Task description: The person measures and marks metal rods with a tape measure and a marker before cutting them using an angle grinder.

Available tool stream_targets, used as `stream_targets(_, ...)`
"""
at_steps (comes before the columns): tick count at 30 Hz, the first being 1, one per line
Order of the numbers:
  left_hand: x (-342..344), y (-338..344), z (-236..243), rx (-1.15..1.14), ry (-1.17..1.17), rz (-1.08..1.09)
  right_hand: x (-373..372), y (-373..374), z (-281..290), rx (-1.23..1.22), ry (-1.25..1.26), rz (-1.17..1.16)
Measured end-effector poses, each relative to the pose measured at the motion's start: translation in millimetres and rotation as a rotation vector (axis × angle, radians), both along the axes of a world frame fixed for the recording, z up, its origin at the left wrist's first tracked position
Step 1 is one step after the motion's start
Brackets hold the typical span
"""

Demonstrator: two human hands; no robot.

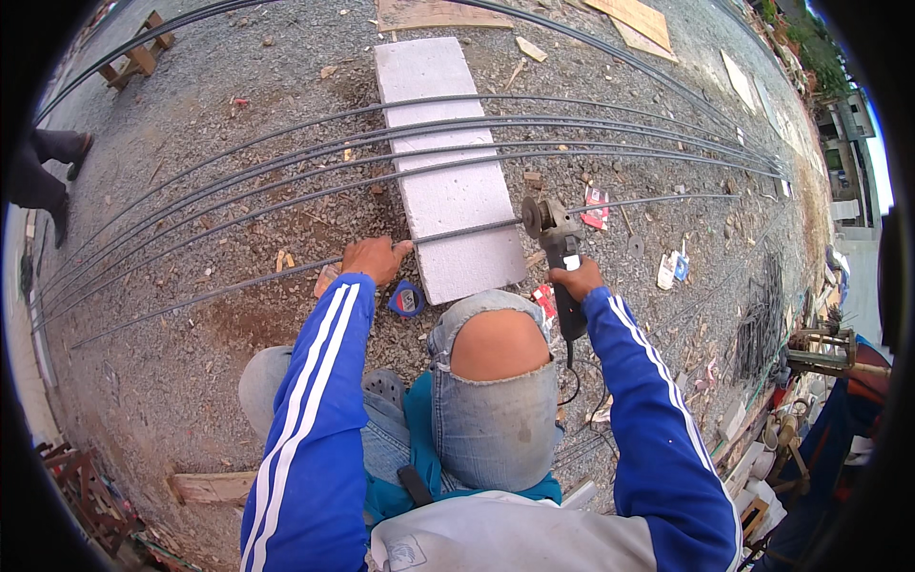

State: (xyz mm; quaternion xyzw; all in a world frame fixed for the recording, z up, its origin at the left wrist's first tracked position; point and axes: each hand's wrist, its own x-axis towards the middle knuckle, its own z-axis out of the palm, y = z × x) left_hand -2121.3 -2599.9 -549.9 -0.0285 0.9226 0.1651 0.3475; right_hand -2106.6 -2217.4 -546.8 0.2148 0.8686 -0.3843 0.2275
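A long steel rebar (467, 230) lies across a pale, light-coloured block (453, 195) in front of my knees. My left hand (377, 259) is closed round this rebar just left of the block. In my right hand (578, 278) is an angle grinder (556, 232), gripped by its dark body, with the cord hanging down. The grinder's disc (531, 217) is at the rebar, just past the block's right edge; whether it touches, I cannot tell. Beside the block, below my left hand, sits a blue and red tape measure (407, 299).
Several more rebars (315, 153) run across the block farther away. Gravel ground (257, 124) surrounds it, with red and white packets (596, 207) and wood scraps. A person's legs (52, 167) stand at the far left. Plywood boards (637, 21) lie at the back; clutter (782, 448) fills the right.
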Motion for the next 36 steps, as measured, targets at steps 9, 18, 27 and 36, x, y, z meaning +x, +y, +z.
stream_targets(9,0.4,-1.2,-4.9,0.013,0.020,0.000,-0.1,3.8,-8.4,0.037,0.016,0.009)
stream_targets(18,0.8,-1.7,-4.0,0.027,0.022,0.015,0.1,0.6,-5.3,0.029,0.031,0.015)
stream_targets(27,0.2,-1.5,-2.0,0.040,0.003,0.023,0.6,-2.9,1.4,0.018,0.024,-0.015)
stream_targets(36,1.2,-0.4,-4.7,0.027,0.021,0.035,-2.6,-5.5,2.8,0.021,-0.030,-0.022)
